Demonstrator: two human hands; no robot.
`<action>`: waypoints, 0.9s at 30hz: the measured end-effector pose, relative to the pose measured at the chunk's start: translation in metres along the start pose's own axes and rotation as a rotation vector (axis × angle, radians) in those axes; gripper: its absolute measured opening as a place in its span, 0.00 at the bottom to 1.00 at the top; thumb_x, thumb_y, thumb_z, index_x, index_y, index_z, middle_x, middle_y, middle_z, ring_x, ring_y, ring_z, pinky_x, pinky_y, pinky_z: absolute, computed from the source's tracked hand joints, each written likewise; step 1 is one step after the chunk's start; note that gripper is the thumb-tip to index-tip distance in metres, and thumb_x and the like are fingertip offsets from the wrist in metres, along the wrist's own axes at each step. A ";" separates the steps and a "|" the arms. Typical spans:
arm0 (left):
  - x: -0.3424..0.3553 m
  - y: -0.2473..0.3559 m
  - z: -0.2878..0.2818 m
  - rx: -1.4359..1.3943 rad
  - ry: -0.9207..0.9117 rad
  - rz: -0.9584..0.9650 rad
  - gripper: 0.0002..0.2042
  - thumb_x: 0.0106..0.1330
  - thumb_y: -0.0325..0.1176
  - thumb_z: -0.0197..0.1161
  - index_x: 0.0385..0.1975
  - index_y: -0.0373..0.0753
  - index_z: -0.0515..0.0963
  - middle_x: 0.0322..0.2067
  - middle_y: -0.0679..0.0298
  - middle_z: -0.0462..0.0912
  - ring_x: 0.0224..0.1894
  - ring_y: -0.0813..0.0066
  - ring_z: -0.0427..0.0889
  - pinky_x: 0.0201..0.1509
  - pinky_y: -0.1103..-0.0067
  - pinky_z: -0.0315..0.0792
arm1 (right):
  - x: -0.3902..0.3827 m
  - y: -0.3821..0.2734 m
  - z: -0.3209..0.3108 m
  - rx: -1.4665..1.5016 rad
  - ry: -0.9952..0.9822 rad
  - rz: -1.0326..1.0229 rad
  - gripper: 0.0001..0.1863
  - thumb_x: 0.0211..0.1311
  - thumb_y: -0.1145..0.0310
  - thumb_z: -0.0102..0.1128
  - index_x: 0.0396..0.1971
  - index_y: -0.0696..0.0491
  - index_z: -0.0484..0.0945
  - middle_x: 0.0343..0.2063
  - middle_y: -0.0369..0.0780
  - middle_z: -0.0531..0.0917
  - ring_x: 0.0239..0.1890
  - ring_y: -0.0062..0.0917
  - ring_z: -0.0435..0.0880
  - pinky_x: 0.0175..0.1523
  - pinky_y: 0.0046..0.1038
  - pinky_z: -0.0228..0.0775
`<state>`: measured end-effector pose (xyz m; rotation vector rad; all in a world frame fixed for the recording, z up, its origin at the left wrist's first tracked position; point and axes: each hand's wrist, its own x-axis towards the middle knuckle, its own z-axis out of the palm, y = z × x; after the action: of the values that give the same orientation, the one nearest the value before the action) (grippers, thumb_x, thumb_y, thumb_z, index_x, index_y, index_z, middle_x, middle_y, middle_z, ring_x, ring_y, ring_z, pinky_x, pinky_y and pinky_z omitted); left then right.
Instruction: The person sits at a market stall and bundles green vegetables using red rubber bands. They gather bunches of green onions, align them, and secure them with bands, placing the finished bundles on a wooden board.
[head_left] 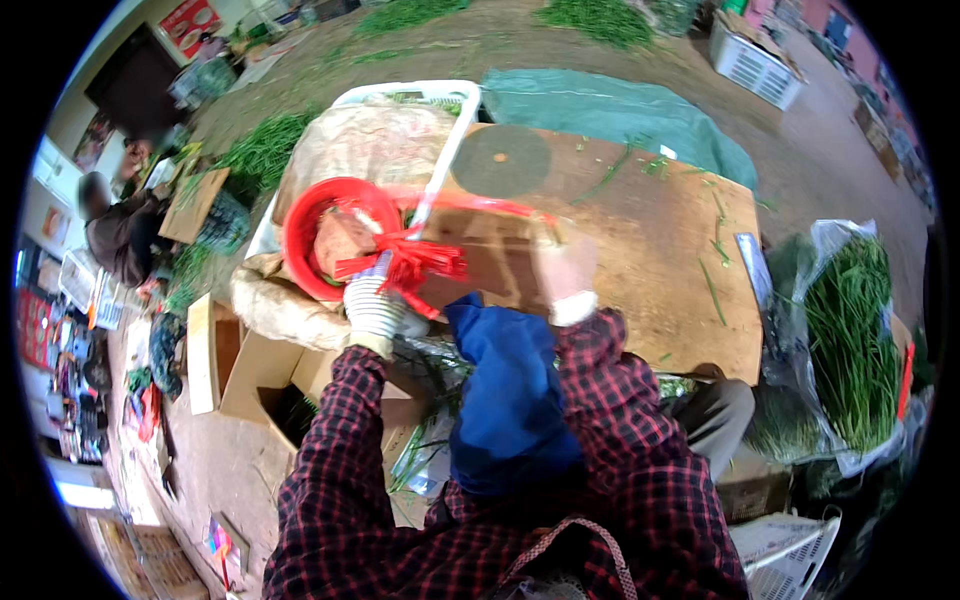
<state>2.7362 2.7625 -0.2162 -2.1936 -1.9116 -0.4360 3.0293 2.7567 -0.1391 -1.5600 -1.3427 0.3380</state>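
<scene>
At the near edge of the red basin (297,240), the left hand (374,305), wearing a striped glove, is closed around a bunch of red strips (440,259). Above the wooden bench (660,250), one long red strip (480,203) reaches to the right hand (567,266), which is blurred, so I cannot tell whether its fingers are gripping.

- Left forearm (343,435): plaid-sleeved, reaching far, slightly rightward.
- Left hand (372,308): gloved in stripes, curled in a grip.
- Right forearm (625,405): plaid-sleeved, angling far and left.
- Right hand (567,266): raised, slightly farther than left; motion-blurred, finger pose unclear.
</scene>
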 end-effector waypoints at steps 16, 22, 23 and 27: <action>-0.057 0.179 -0.110 -0.782 -0.139 0.201 0.17 0.52 0.27 0.61 0.44 0.34 0.74 0.43 0.52 0.78 0.47 0.54 0.76 0.52 0.68 0.68 | -0.089 0.131 -0.062 0.912 -0.385 1.113 0.25 0.66 0.47 0.39 0.39 0.52 0.78 0.17 0.33 0.76 0.15 0.19 0.72 0.20 0.20 0.64; 0.016 0.280 -0.045 -0.722 -0.284 0.636 0.22 0.54 0.39 0.61 0.50 0.40 0.71 0.50 0.52 0.73 0.54 0.54 0.70 0.57 0.66 0.64 | -0.140 0.103 -0.117 0.741 -0.569 0.886 0.18 0.66 0.57 0.46 0.38 0.56 0.78 0.22 0.38 0.79 0.21 0.21 0.77 0.27 0.21 0.71; 0.024 0.296 -0.024 -0.600 -0.234 0.689 0.24 0.55 0.41 0.60 0.52 0.41 0.69 0.53 0.52 0.70 0.56 0.54 0.68 0.59 0.66 0.62 | -0.157 0.113 -0.125 0.874 -0.584 0.793 0.16 0.64 0.59 0.50 0.38 0.57 0.78 0.23 0.38 0.80 0.24 0.20 0.78 0.30 0.20 0.72; 0.055 0.276 0.074 -0.294 -0.301 0.516 0.28 0.56 0.45 0.59 0.56 0.42 0.65 0.57 0.51 0.65 0.60 0.54 0.62 0.62 0.64 0.58 | -0.170 0.071 -0.203 0.078 -0.295 0.153 0.16 0.61 0.58 0.52 0.38 0.56 0.77 0.30 0.45 0.81 0.33 0.40 0.79 0.39 0.33 0.71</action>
<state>3.0219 2.7987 -0.2550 -2.9669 -1.3715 -0.3218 3.1625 2.5188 -0.1684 -1.5951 -1.4159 0.7301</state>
